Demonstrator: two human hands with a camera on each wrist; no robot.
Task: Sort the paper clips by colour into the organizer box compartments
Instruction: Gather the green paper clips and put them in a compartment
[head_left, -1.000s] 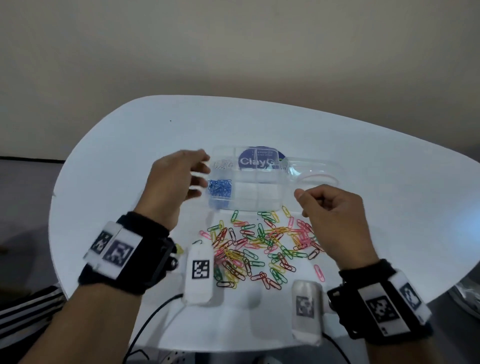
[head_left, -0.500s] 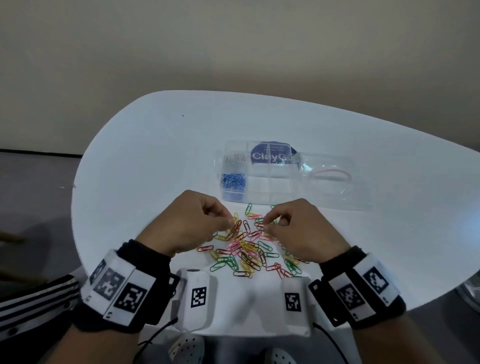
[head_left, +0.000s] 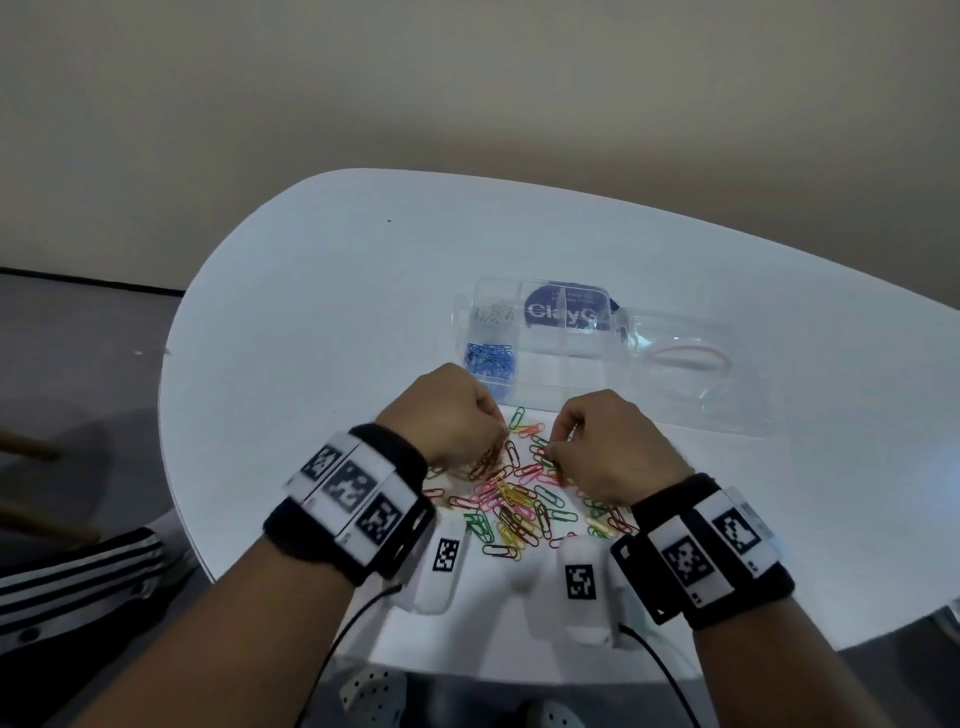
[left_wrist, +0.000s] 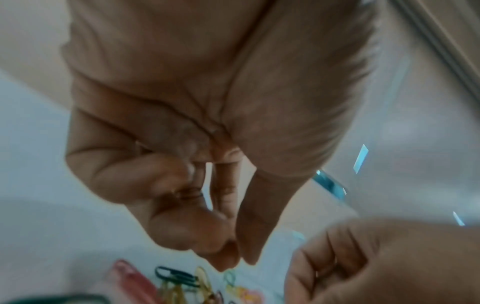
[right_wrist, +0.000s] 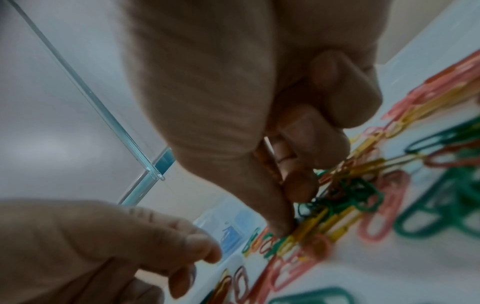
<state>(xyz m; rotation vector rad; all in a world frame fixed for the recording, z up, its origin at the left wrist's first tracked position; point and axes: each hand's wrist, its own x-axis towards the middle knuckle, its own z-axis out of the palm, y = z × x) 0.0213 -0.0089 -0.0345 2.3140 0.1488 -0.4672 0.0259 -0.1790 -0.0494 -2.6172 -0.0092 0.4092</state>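
Observation:
A heap of paper clips (head_left: 514, 499) in red, pink, yellow, green and orange lies on the white table (head_left: 322, 322), in front of the clear organizer box (head_left: 558, 358). One front compartment holds blue clips (head_left: 487, 358); silver clips (head_left: 493, 314) fill the one behind. My left hand (head_left: 498, 428) is curled at the heap's far left, thumb and forefinger tips pinched together (left_wrist: 240, 260), a thin dark clip (left_wrist: 191, 194) tucked under its curled fingers. My right hand (head_left: 553, 441) digs into the heap, with orange clips (right_wrist: 270, 164) held between thumb and fingers.
The box's clear lid (head_left: 696, 384) lies open to the right, with a pink rubber band (head_left: 688, 353) on it. Two white tagged units (head_left: 441, 561) (head_left: 579, 587) sit at the table's near edge with cables. The table edge curves close on the left.
My left hand has come back from the box to the heap. The right hand has dropped onto the clips. Both hands now work close together in the heap.

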